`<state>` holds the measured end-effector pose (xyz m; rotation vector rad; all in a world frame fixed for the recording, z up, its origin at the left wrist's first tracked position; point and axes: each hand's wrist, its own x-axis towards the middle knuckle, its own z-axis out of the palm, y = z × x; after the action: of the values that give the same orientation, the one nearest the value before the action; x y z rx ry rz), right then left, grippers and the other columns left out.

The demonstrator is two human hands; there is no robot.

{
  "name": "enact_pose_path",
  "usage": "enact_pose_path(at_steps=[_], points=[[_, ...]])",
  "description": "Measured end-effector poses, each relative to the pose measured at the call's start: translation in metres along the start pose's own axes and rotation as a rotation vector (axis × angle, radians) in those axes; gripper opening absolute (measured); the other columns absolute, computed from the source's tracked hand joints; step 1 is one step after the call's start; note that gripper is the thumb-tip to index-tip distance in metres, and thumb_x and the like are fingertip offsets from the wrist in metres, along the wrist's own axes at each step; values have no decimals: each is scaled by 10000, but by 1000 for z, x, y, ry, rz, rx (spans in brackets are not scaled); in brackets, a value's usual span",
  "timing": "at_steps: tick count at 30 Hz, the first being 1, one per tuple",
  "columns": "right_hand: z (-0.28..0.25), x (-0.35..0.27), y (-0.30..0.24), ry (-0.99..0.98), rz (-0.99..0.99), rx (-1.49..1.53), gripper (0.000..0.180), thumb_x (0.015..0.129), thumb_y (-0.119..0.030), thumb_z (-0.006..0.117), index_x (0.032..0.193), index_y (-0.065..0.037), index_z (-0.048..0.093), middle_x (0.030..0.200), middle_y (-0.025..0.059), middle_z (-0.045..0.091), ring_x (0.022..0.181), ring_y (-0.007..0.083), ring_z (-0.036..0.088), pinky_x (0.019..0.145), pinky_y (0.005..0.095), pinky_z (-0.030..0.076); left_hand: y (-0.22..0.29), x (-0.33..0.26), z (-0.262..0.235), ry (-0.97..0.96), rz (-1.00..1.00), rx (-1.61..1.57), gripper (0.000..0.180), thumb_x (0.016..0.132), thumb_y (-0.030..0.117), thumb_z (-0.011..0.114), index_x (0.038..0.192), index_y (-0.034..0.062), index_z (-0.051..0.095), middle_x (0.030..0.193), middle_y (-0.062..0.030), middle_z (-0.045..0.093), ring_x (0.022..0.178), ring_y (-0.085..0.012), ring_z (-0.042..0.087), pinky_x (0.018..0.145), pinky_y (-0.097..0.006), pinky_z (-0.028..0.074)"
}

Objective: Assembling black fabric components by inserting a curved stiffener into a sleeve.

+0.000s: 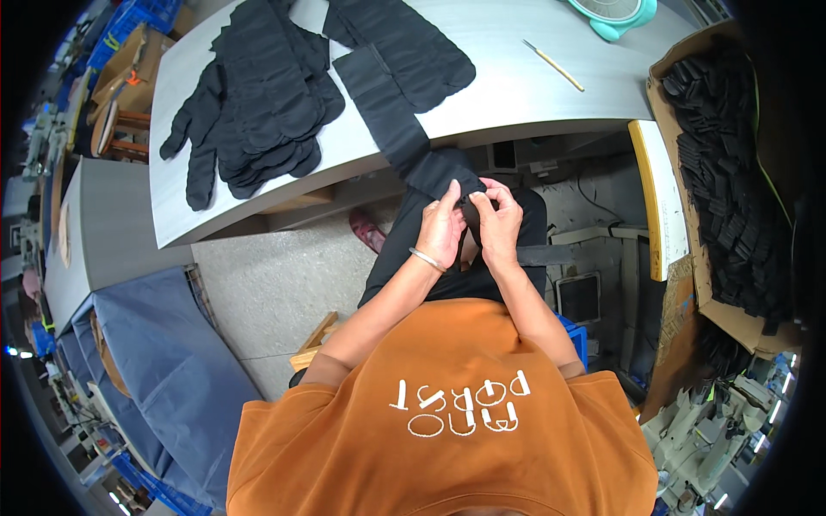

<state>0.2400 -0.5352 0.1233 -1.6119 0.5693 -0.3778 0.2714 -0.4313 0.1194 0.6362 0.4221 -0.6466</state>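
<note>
My left hand (pixel 441 225) and my right hand (pixel 496 221) are close together over my lap, both pinching the end of a long black fabric strip (pixel 391 107). The strip runs from the grey table (pixel 516 95) down off its front edge to my fingers. A silver bracelet sits on my left wrist. On the table lies a pile of black glove-shaped fabric pieces (pixel 249 95), and another black piece (pixel 404 43) lies beside the strip.
A thin yellow stick tool (pixel 553 65) and a teal object (pixel 615 13) lie at the table's right. A cardboard box (pixel 731 314) full of black pieces (pixel 731 181) stands at the right. A blue cloth (pixel 163 361) covers something at the left.
</note>
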Motion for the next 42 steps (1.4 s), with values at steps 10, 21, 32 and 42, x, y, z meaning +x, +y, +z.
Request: enact_pose_path(at_steps=[10,21,32,42], points=[[8,-8,-6,97,-107,-146,121,822,-28,690,911,11,618,1070,116,638,896,169,618,795,296,511,9,-2,12,48,0,87,263,889,222,752,931,-32,703,920,-97,705,789,-162,670,723,-308,535],[9,7,-8,-90,-97,-365,129,837,-85,678,858,18,604,688,127,611,635,156,596,612,312,487,24,3,1,-54,-123,214,292,847,199,754,930,-77,707,865,-115,699,749,-184,681,675,-322,546],[12,17,-10,-97,-225,-379,149,817,-45,649,753,26,534,665,106,500,590,201,486,551,310,405,20,5,-3,-122,-165,162,344,910,329,727,1112,54,680,1053,-50,699,1003,-164,664,882,-346,525],[4,-4,-4,-85,-139,-278,286,808,1,679,1094,-1,656,936,94,648,789,169,625,719,289,518,12,1,3,-10,-70,143,301,893,206,745,1031,-57,698,964,-87,711,857,-146,678,782,-288,538]])
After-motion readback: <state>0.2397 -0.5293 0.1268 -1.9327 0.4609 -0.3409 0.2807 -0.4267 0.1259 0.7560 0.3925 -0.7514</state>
